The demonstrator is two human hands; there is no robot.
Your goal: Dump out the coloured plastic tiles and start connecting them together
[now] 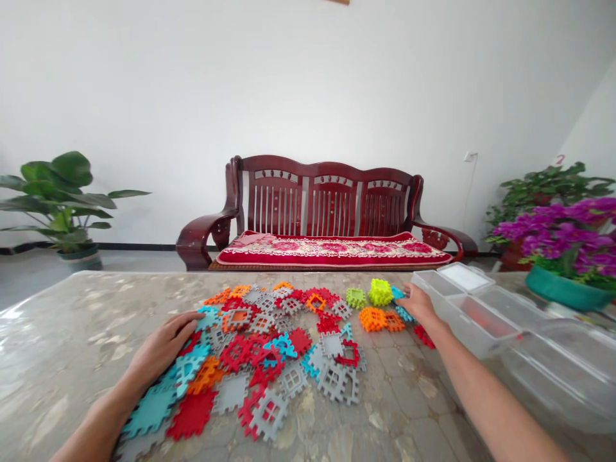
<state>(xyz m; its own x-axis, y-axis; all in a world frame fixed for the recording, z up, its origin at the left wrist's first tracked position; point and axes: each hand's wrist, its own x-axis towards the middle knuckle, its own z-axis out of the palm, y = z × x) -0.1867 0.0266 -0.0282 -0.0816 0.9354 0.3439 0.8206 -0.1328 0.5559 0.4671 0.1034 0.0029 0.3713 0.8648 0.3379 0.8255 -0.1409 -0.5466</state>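
Note:
A wide heap of toothed interlocking plastic tiles (233, 393) in red, grey, blue and orange spreads across the table. My left hand (161, 346) rests along the heap's left edge, fingers stretched forward, its fingertips at a blue tile (208, 319). Farther right, my right hand (418, 305) has its fingers closed at some blue tiles (403, 313), partly hidden by the hand. Beside them stand a yellow-green stack of tiles (380, 292) and an orange stack (372, 319). Red tiles (424, 336) lie just below my right wrist.
Clear plastic compartment boxes (486, 314) stand at the right, with something red inside one. A teal planter (568, 287) of purple flowers is behind them. Past the table (385, 410) is a wooden bench (327, 192); a potted plant (72, 192) stands at left.

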